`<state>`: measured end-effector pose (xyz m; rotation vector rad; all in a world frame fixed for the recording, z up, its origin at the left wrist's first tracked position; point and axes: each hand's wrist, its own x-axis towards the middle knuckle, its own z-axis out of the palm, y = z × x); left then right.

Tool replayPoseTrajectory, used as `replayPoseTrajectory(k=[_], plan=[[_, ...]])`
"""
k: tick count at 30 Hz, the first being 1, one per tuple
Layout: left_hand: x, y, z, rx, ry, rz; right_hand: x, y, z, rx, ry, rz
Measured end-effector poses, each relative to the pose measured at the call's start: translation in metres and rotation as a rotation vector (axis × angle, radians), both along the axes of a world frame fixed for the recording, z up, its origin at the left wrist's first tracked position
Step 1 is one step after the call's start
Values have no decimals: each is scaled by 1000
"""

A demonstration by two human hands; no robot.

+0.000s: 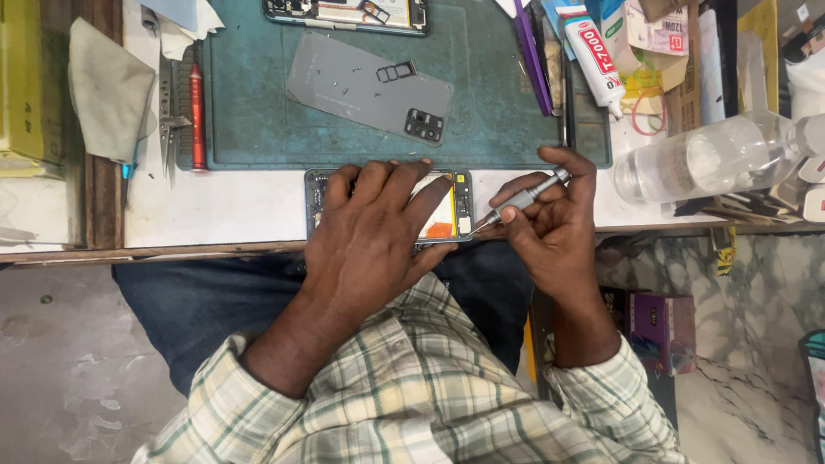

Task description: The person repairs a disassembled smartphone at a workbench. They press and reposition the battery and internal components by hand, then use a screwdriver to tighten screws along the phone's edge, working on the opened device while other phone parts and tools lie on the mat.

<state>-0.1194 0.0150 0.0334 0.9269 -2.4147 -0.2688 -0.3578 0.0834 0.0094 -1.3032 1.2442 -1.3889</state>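
Two hands of mine work low in the middle of the frame, at the near edge of the white worktop [232, 206]. My left hand [374, 228] lies flat with fingers spread over an opened black smartphone with its back removed [460, 206], pressing it down; only its right end shows past my fingers, with a yellow and orange patch inside. My right hand [550, 223] is curled around a slim silver metal precision screwdriver [520, 199], pinching it between thumb and fingers, with the index finger arched over its upper end. The tip points down and left and meets the phone's lower right corner.

Above the phone, in the upper middle of the frame, lies a dark teal rubber work mat [498, 129]. On it rests a flat grey rectangular phone back cover with a black camera block [369, 86], and beyond that, at the top edge, a second opened phone [348, 13]. Along the mat's left side sit a red-handled screwdriver [197, 112] and steel tweezers [165, 112]. A grey folded cloth [107, 90] lies at the upper left. At the upper right a white glue tube with a red label [595, 56] stands near a purple plastic pry tool [533, 60], and a clear plastic bottle [713, 159] lies on its side at the right.
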Motion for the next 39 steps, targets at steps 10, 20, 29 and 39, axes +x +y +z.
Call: replayPoseTrajectory(k=[10,20,29,39], plan=[[1,-1,2,7,14,-9,-2,1,0,-49,97,1],[1,-1,4,18,3,-7,15,12,15,-213,546,-52],[1,-2,5,31,-11,-8,23,12,44,-458,798,127],[2,-2,4,18,8,-1,11,13,38,-389,691,129]])
